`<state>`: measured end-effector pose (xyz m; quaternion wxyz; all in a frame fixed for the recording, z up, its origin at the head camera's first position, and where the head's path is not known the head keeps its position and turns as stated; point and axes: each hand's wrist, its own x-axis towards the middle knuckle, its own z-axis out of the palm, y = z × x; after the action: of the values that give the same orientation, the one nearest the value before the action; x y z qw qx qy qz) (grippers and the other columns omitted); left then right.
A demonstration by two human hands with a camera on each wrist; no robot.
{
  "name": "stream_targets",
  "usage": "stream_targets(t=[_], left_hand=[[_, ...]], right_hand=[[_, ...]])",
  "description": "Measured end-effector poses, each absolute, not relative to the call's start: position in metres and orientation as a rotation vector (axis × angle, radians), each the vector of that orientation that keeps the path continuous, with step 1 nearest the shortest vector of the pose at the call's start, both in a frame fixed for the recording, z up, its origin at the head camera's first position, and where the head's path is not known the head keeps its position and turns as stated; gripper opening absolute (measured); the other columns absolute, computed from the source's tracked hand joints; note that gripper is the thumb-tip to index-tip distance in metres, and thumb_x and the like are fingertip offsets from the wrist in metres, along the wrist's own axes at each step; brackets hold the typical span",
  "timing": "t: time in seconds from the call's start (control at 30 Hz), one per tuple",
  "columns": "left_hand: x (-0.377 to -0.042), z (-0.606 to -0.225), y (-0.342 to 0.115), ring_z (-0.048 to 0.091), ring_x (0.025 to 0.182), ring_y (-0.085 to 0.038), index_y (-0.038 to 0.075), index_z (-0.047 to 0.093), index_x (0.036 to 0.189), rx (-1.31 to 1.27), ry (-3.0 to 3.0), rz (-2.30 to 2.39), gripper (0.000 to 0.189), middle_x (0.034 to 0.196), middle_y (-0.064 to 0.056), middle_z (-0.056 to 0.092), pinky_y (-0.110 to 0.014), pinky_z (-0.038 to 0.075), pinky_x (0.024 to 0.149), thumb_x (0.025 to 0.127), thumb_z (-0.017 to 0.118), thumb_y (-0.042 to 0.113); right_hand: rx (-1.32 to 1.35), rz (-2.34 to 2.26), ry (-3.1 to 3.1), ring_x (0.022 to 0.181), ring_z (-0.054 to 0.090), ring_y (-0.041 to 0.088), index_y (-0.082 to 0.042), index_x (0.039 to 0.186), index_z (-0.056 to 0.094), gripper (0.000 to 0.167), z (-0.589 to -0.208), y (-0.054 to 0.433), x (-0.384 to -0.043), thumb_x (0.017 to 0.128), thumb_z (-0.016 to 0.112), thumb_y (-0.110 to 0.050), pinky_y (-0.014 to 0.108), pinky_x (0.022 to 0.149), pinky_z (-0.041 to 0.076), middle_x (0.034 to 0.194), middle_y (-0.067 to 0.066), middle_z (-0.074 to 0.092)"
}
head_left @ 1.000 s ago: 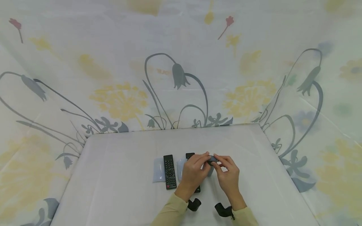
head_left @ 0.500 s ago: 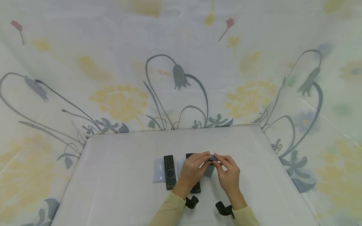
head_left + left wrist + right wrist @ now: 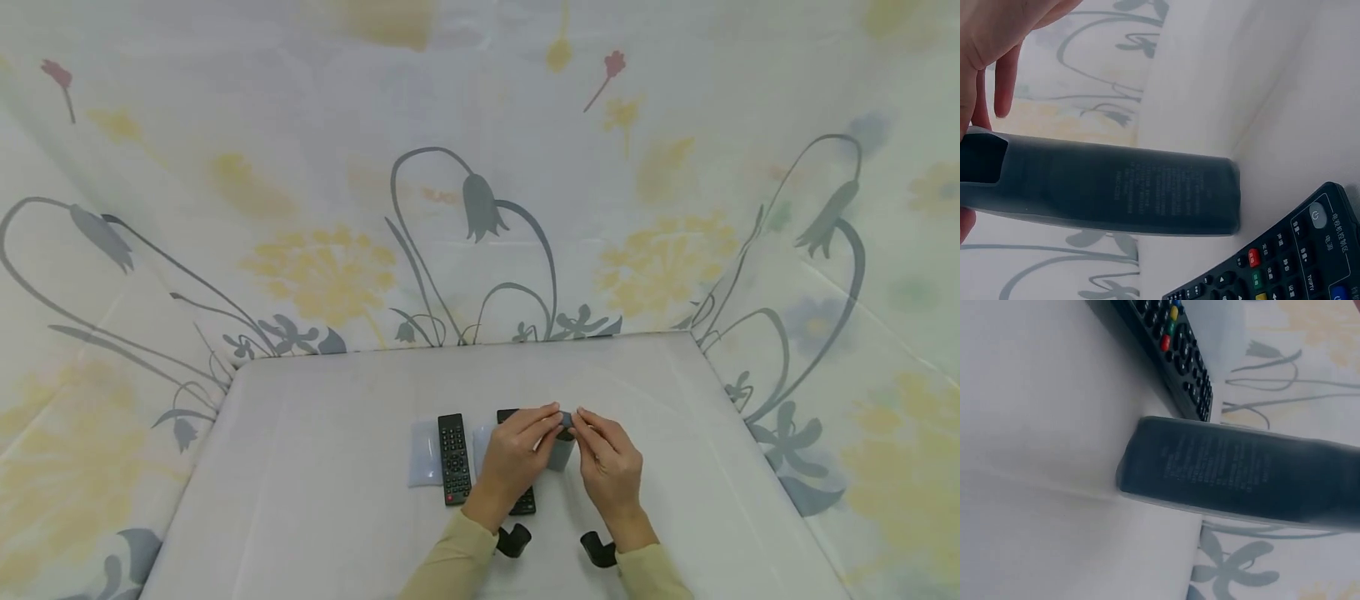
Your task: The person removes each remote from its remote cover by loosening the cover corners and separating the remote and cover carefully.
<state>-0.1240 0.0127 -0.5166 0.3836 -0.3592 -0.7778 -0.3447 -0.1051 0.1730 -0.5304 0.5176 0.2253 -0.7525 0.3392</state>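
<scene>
A dark remote control (image 3: 1097, 184) stands upright over the table, its back with small printed text toward the wrist cameras. A pale translucent layer shows along its edges. My left hand (image 3: 517, 442) pinches its upper end from the left, and in the left wrist view fingers show around that end, by a dark recess. From the other side, my right hand (image 3: 613, 471) pinches the same end with thumb and fingertips; it is out of sight in the right wrist view. Head view shows the remote's lower part (image 3: 561, 452) as a grey block below the fingers.
On the white table (image 3: 337, 467) lie a black remote (image 3: 454, 458) and another remote (image 3: 525, 502), half hidden under my left arm. Light-blue plastic packets (image 3: 425, 454) lie beside them. Black curved mounts (image 3: 513, 540) sit at both wrists. Flowered sheets (image 3: 322, 167) enclose the table.
My right hand has shifted slightly right, its fingertips now at the edge of the held remote's top. More of that remote shows beneath the hands. The left hand has barely moved.
</scene>
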Motion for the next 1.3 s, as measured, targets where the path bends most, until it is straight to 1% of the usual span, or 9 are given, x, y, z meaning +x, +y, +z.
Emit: stream_targets(t=[0.17, 0.27, 0.37, 0.6, 0.73, 0.83, 0.93, 1.13, 1.3], left_hand=[[-0.125, -0.519, 0.013, 0.069, 0.097, -0.016, 0.002, 0.075, 0.108, -0.901, -2.004, -0.887, 0.029, 0.113, -0.008, 0.072, -0.017, 0.050, 0.086, 0.081, 0.082, 0.005], [-0.126, -0.518, 0.013, 0.069, 0.095, -0.015, 0.002, 0.075, 0.109, -0.899, -1.996, -0.858, 0.029, 0.114, -0.008, 0.072, -0.018, 0.051, 0.085, 0.081, 0.081, 0.001], [-0.127, -0.519, 0.013, 0.070, 0.095, -0.017, 0.000, 0.074, 0.109, -0.899, -1.966, -0.820, 0.029, 0.114, -0.009, 0.071, -0.020, 0.051, 0.085, 0.081, 0.079, -0.003], [-0.131, -0.529, 0.015, 0.070, 0.096, -0.020, -0.003, 0.069, 0.109, -0.894, -1.892, -0.821, 0.016, 0.114, -0.012, 0.071, -0.022, 0.052, 0.087, 0.095, 0.065, 0.002], [-0.134, -0.535, 0.013, 0.070, 0.097, -0.020, -0.003, 0.068, 0.109, -0.910, -1.856, -0.823, 0.016, 0.114, -0.013, 0.070, -0.023, 0.052, 0.087, 0.100, 0.060, 0.007], [-0.137, -0.540, 0.011, 0.070, 0.094, -0.018, -0.002, 0.067, 0.110, -0.921, -1.861, -0.882, 0.019, 0.113, -0.012, 0.071, -0.021, 0.052, 0.085, 0.098, 0.064, 0.012], [-0.138, -0.542, 0.007, 0.071, 0.089, -0.016, -0.001, 0.067, 0.112, -0.942, -1.875, -0.967, 0.025, 0.110, -0.012, 0.072, -0.018, 0.052, 0.081, 0.094, 0.072, 0.015], [-0.136, -0.538, 0.005, 0.072, 0.088, -0.016, 0.000, 0.071, 0.109, -0.967, -1.916, -0.930, 0.027, 0.108, -0.011, 0.073, -0.018, 0.053, 0.080, 0.085, 0.079, 0.009], [-0.133, -0.536, 0.008, 0.072, 0.087, -0.020, -0.002, 0.074, 0.093, -0.915, -1.842, -0.866, 0.008, 0.111, -0.014, 0.071, -0.018, 0.053, 0.078, 0.087, 0.071, 0.002]], right_hand=[[0.564, 0.835, -1.807, 0.078, 0.068, 0.034, 0.010, 0.096, 0.075, 0.025, -0.529, 0.175, -0.108, 0.097, 0.066, -0.014, 0.018, 0.077, 0.052, 0.097, 0.019, 0.071], [0.558, 0.864, -1.813, 0.080, 0.068, 0.034, 0.009, 0.097, 0.075, 0.016, -0.530, 0.174, -0.109, 0.091, 0.072, -0.005, 0.017, 0.080, 0.052, 0.098, 0.019, 0.071], [0.543, 0.892, -1.834, 0.083, 0.068, 0.035, 0.008, 0.099, 0.074, 0.016, -0.529, 0.173, -0.109, 0.084, 0.076, 0.002, 0.016, 0.084, 0.050, 0.100, 0.018, 0.070], [0.509, 0.962, -1.869, 0.088, 0.067, 0.035, 0.008, 0.104, 0.073, 0.028, -0.532, 0.169, -0.105, 0.092, 0.073, -0.017, 0.013, 0.086, 0.047, 0.107, 0.020, 0.069], [0.490, 1.013, -1.880, 0.089, 0.068, 0.033, 0.008, 0.106, 0.072, 0.029, -0.535, 0.167, -0.104, 0.081, 0.081, -0.006, 0.014, 0.081, 0.049, 0.109, 0.020, 0.069], [0.475, 1.045, -1.894, 0.090, 0.068, 0.033, 0.007, 0.107, 0.072, 0.041, -0.535, 0.167, -0.102, 0.068, 0.084, 0.010, 0.017, 0.078, 0.052, 0.110, 0.019, 0.069], [0.460, 1.066, -1.907, 0.091, 0.068, 0.032, 0.006, 0.107, 0.072, 0.048, -0.535, 0.168, -0.101, 0.062, 0.084, 0.016, 0.020, 0.074, 0.054, 0.109, 0.017, 0.070], [0.442, 1.081, -1.915, 0.089, 0.069, 0.030, 0.006, 0.107, 0.073, 0.047, -0.532, 0.170, -0.098, 0.062, 0.083, 0.018, 0.017, 0.074, 0.053, 0.108, 0.015, 0.071], [0.453, 1.080, -1.923, 0.088, 0.069, 0.031, 0.006, 0.106, 0.073, 0.046, -0.530, 0.167, -0.099, 0.063, 0.083, 0.017, 0.014, 0.075, 0.051, 0.107, 0.016, 0.071]])
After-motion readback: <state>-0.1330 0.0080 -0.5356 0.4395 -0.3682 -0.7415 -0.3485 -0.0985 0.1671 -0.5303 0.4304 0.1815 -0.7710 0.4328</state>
